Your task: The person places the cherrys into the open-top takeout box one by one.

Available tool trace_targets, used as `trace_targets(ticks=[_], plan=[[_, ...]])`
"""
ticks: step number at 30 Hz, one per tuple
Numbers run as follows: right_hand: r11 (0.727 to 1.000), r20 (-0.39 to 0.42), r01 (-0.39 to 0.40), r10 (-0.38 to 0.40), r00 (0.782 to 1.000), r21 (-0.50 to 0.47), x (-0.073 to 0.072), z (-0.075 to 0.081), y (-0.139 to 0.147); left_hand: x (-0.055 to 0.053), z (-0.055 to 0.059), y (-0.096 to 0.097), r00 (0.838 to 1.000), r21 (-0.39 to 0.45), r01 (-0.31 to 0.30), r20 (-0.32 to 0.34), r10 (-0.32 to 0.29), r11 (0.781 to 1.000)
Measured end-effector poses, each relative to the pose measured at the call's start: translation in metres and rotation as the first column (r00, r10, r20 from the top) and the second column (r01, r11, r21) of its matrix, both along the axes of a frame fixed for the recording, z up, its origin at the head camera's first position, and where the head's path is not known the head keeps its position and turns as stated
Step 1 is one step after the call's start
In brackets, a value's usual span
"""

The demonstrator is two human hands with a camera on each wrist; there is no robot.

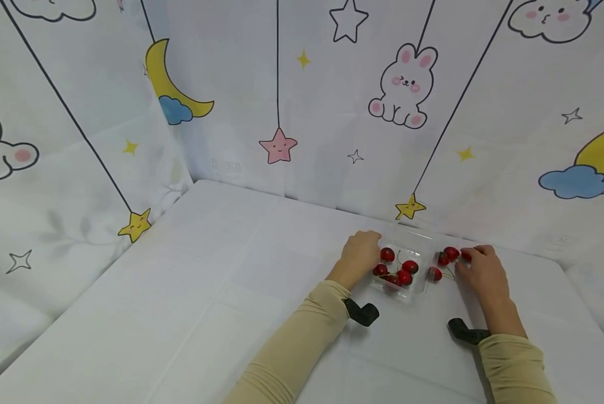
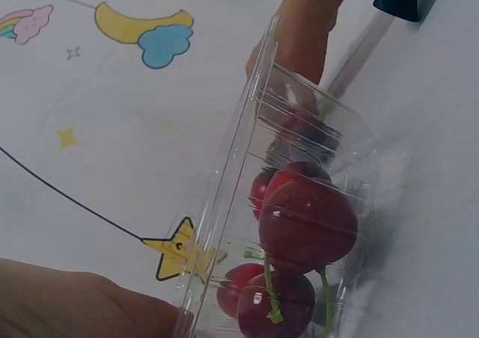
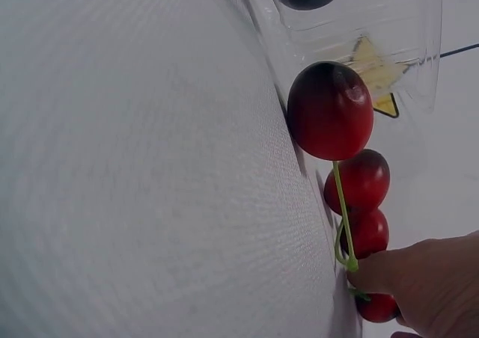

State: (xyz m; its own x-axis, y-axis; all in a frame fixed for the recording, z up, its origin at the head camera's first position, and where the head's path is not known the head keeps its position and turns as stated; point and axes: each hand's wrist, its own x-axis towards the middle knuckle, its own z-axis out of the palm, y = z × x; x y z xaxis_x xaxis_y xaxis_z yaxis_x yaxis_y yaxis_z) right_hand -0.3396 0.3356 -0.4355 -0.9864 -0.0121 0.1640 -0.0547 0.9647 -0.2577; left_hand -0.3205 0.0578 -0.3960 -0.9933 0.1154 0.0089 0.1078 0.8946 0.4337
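A clear plastic box point(image 1: 416, 285) stands on the table with several red cherries point(image 1: 404, 277) inside, some with green stems. My left hand point(image 1: 360, 258) grips the box by its left edge; in the left wrist view its thumb point(image 2: 142, 308) lies at the rim, the other fingers hidden. To the right of the box, loose cherries point(image 1: 435, 274) lie on the table. My right hand point(image 1: 485, 275) pinches a cherry point(image 3: 376, 308) between thumb and fingers, beside the loose ones. Part of that cherry is covered by the hand.
The white-covered table point(image 1: 261, 252) meets a printed cloth backdrop point(image 1: 322, 112) just behind the box. Dark wrist mounts point(image 1: 364, 313) stick out from both sleeves over the table.
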Motion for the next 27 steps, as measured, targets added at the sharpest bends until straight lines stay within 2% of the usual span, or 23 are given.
trace_targets(ticks=[8,18,27], plan=[[1.0,-0.023,0.011,-0.011,1.0,0.001,0.0017,-0.0042,-0.0014,0.0042,0.0034,-0.0027,1.0,0.02,0.01,-0.009,-0.01,1.0],[0.999,-0.015,0.031,-0.031,0.999,-0.025,0.002,-0.0014,-0.0033,0.0028,0.0033,-0.0024,1.0,0.023,0.005,0.001,-0.005,1.0],[1.0,-0.015,0.03,-0.03,0.999,-0.007,0.0015,-0.0022,-0.0025,0.0021,0.0029,-0.0022,1.0,0.023,-0.001,0.01,0.001,1.0]])
